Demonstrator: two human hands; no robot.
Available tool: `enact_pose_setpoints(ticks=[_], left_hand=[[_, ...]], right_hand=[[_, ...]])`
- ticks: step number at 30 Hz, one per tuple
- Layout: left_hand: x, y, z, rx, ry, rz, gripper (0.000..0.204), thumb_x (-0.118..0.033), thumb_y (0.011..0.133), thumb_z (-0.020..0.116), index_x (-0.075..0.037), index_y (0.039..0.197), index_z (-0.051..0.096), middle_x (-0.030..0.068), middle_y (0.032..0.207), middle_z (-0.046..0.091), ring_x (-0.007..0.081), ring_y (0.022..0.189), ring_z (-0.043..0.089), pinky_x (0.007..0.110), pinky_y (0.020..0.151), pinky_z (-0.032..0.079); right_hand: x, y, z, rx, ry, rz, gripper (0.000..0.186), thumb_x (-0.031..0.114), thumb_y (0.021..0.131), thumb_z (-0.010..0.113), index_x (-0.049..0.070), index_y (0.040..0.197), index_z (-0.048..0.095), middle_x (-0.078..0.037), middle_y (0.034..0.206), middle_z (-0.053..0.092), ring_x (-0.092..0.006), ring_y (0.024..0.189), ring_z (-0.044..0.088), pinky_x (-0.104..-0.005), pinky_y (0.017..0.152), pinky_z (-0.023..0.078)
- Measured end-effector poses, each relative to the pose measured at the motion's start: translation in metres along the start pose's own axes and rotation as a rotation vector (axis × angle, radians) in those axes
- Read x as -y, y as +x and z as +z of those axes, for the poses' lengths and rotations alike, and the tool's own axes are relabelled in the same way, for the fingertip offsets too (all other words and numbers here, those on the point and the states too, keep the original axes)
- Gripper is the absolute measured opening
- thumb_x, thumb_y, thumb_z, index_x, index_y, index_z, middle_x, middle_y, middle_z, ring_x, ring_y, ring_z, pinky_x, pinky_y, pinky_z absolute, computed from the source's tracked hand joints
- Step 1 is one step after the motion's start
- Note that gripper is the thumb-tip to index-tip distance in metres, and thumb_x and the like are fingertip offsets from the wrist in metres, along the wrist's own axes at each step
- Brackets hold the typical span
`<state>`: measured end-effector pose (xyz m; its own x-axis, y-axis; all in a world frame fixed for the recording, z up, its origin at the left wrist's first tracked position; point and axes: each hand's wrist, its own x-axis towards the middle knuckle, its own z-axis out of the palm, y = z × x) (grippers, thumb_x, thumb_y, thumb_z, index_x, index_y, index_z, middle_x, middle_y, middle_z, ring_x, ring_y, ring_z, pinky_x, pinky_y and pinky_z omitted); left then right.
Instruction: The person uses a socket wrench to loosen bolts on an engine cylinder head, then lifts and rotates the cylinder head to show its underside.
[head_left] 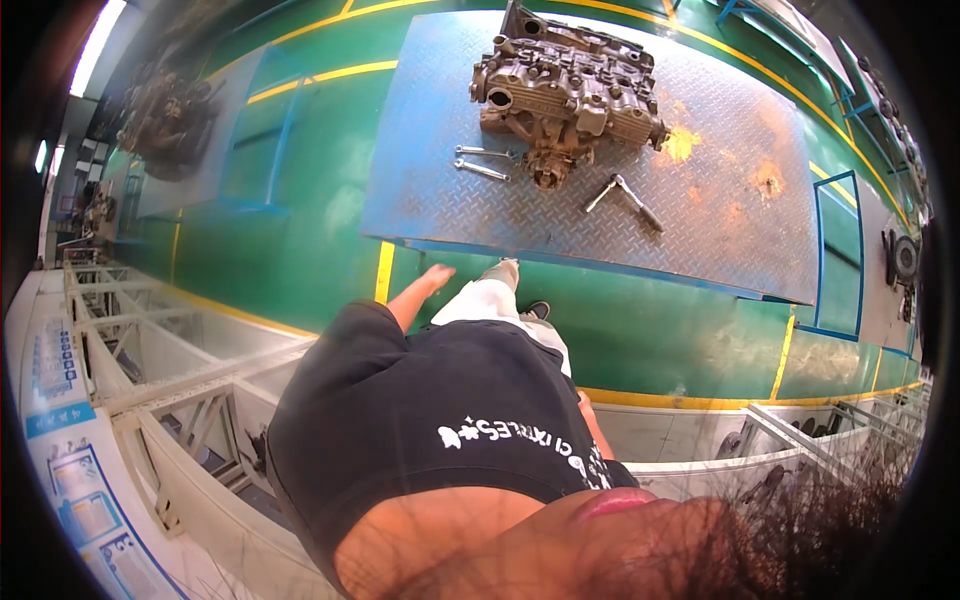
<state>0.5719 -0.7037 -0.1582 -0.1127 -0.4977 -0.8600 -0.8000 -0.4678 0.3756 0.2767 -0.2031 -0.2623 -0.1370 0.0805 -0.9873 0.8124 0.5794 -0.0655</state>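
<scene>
Head view: one grimy engine [575,85] stands on a tread-plate table [425,200], toward its far side. Two spanners [483,170] lie side by side near the engine's front left; one jointed socket wrench [640,206], spread in a bend, lies at its front right.

Risks (judged, not observed): the socket wrench, loose on hard metal, could slide over the near edge if knocked; the engine could rock if pushed from one side, its footing being mostly hidden; a spanner, lying close to the engine, could be pinched under it in a shift.

Left hand [438,277]: hangs short of the table's near edge, apart from everything; nothing shows in its fingers, and whether they are curled or straight is too small to tell. The engine lies ahead and to their right, well apart, beyond the spanners.

Right forearm [594,425]: beside the body; its fingers cannot be made out, nor their state.
</scene>
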Motion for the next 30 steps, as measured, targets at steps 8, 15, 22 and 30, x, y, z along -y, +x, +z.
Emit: enact_pose_setpoints(ticks=[8, 15, 22, 30], left_hand=[[0.213, -0.061, 0.005, 0.207, 0.296, -0.035, 0.045, -0.042, 0.098, 0.06, -0.011, 0.131, 0.063, 0.0079, 0.122, 0.068, 0.0276, 0.101, 0.066, 0.05, 0.091, 0.05], [0.198, -0.095, -0.008, -0.006, -0.221, -0.085, 0.054, -0.051, 0.101, 0.057, -0.013, 0.14, 0.055, 0.006, 0.123, 0.069, 0.0231, 0.101, 0.066, 0.046, 0.086, 0.052], [0.171, -0.12, 0.012, -0.129, -0.368, 0.104, 0.048, -0.042, 0.108, 0.052, -0.006, 0.139, 0.057, 0.0093, 0.117, 0.071, 0.017, 0.098, 0.067, 0.035, 0.088, 0.052], [0.259, -0.202, 0.068, -0.142, -0.593, -0.215, 0.047, -0.045, 0.107, 0.054, -0.007, 0.133, 0.061, 0.0063, 0.113, 0.071, 0.0151, 0.09, 0.067, 0.032, 0.08, 0.056]], right_hand=[[0.114, -0.013, 0.038, 0.15, -0.025, -0.323, 0.033, 0.036, 0.098, 0.052, 0.008, 0.108, 0.068, -0.008, 0.099, 0.073, -0.0227, 0.08, 0.068, -0.0387, 0.068, 0.054], [0.219, -0.069, 0.097, 0.265, -0.103, -0.678, 0.046, 0.041, 0.1, 0.055, 0.009, 0.132, 0.06, -0.01, 0.118, 0.073, -0.0205, 0.086, 0.07, -0.0376, 0.075, 0.055], [0.272, -0.038, 0.14, 0.111, -0.38, -0.556, 0.04, 0.033, 0.1, 0.06, 0.006, 0.128, 0.062, -0.009, 0.112, 0.073, -0.0189, 0.086, 0.07, -0.0389, 0.071, 0.058], [0.444, -0.002, 0.231, -0.495, -0.643, -1.157, 0.057, 0.045, 0.094, 0.071, 0.0, 0.129, 0.062, -0.022, 0.116, 0.071, -0.0382, 0.11, 0.068, -0.0451, 0.094, 0.053]])
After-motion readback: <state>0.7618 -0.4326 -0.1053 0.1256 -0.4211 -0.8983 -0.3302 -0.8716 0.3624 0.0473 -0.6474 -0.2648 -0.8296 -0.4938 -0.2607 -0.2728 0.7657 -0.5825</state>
